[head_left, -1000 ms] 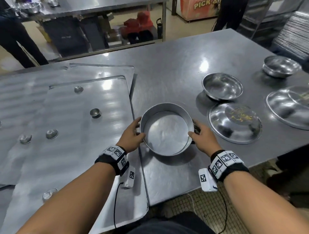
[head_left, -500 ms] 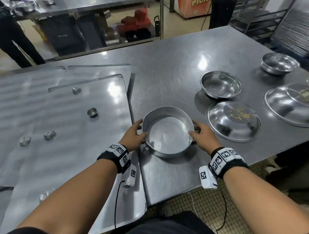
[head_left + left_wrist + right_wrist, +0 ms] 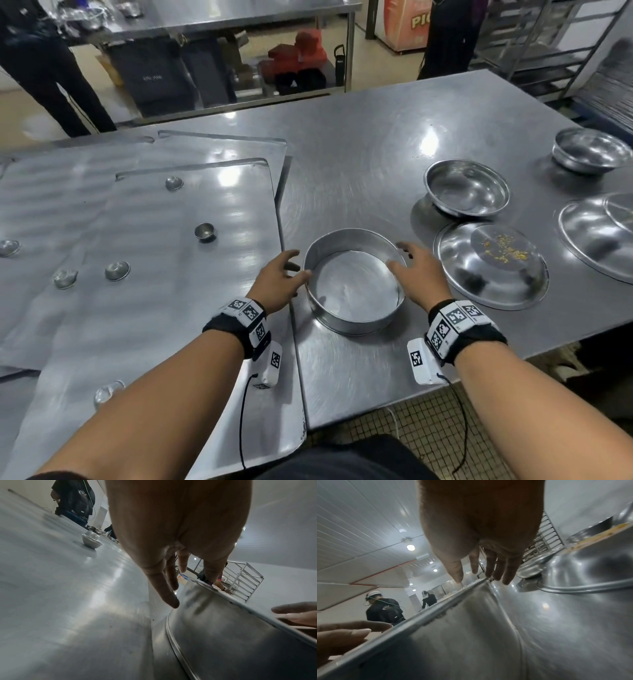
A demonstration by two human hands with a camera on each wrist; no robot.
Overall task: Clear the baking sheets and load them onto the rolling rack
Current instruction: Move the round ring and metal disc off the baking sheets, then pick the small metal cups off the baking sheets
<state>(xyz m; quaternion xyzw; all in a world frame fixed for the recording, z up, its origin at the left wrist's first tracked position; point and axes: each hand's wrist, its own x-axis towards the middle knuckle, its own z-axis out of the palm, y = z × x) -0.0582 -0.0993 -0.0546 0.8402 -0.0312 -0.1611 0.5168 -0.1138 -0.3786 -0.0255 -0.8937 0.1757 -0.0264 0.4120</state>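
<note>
Head view shows your left hand (image 3: 278,279) and right hand (image 3: 419,270) flanking the round cake pan (image 3: 354,287), fingers spread loose and gripping nothing (left thumb at the pan's rim, right fingers over its far edge). The pan stands on the steel table (image 3: 359,154), just right of the baking sheets (image 3: 144,301), which carry small metal cups (image 3: 205,232).

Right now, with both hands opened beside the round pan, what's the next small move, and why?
Probably reach the left hand to the nearest small cup on the baking sheet: the round pan already rests on the table, while several cups sit on the sheets.
</note>
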